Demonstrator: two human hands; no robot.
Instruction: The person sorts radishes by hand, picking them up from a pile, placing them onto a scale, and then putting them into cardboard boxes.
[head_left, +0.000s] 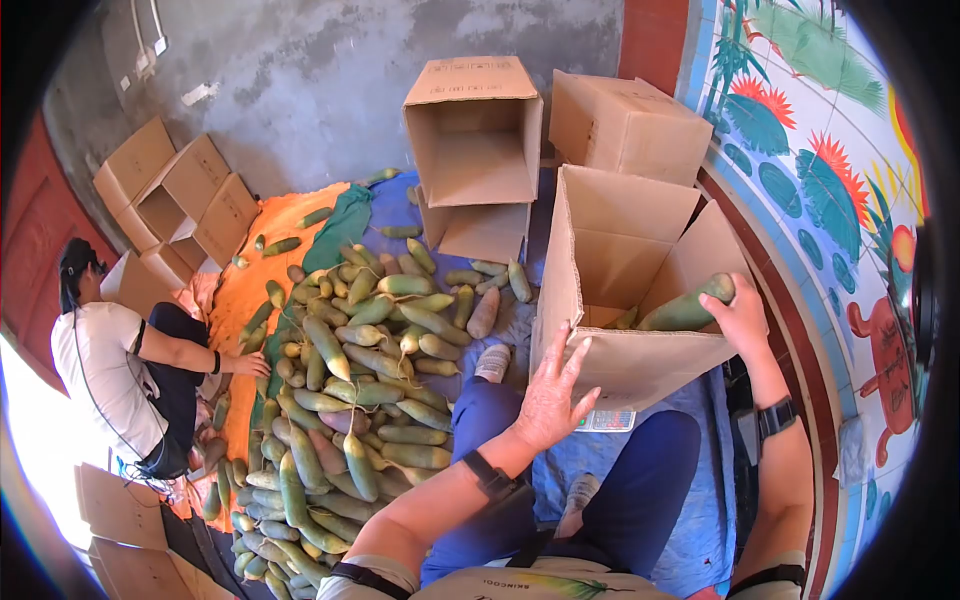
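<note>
An open cardboard box (pixel 655 362) stands in front of me, its near side partly over a scale (pixel 606 420). My right hand (pixel 738 315) is closed around one end of a green radish (pixel 680 306), which lies at a slant inside the box opening near its right side. Part of another radish shows beside it, low in the box. My left hand (pixel 552 393) has its fingers spread at the box's near left corner and holds nothing. To the left lies a large pile of green radishes (pixel 400 390).
Two empty boxes (pixel 472 145) are stacked by the wall, with a closed one (pixel 635 128) to their right. A co-worker (pixel 110 365) crouches at the left, one hand by the pile. More boxes (pixel 190 195) stand behind them. Orange, green and blue sheets cover the floor.
</note>
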